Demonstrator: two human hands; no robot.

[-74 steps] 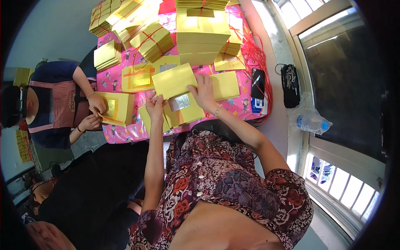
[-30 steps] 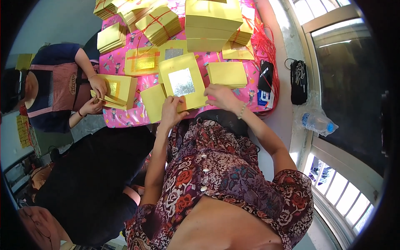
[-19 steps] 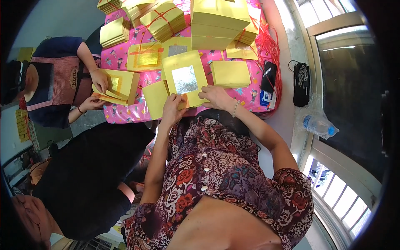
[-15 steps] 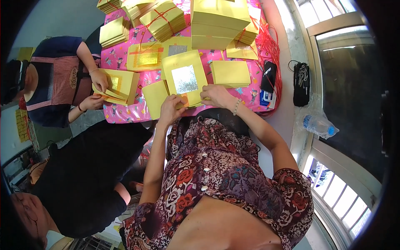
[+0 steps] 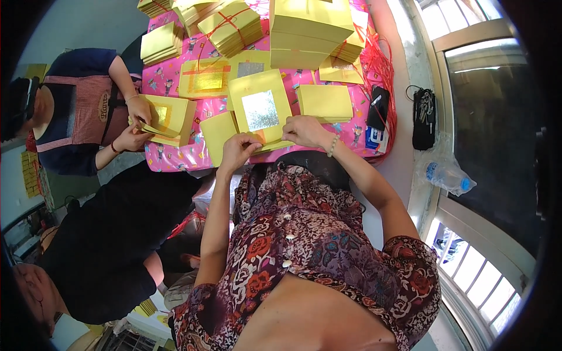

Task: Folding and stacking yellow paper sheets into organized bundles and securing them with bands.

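Head view shows us a yellow paper sheet (image 5: pixel 257 86) with a silver foil square (image 5: pixel 260 111), lying at the centre of the frame on the pink-covered table (image 5: pixel 167 162). Our left hand (image 5: pixel 239 152) is at its lower edge, fingers close together; our right hand (image 5: pixel 305 131) meets its lower right edge, fingers likewise narrow. We cannot tell whether either pinches the paper. Just right of the sheet sits a plain yellow stack (image 5: pixel 325 102), then a smartphone (image 5: pixel 379 108); upper centre, red string (image 5: pixel 227 20) binds a yellow bundle (image 5: pixel 237 35).
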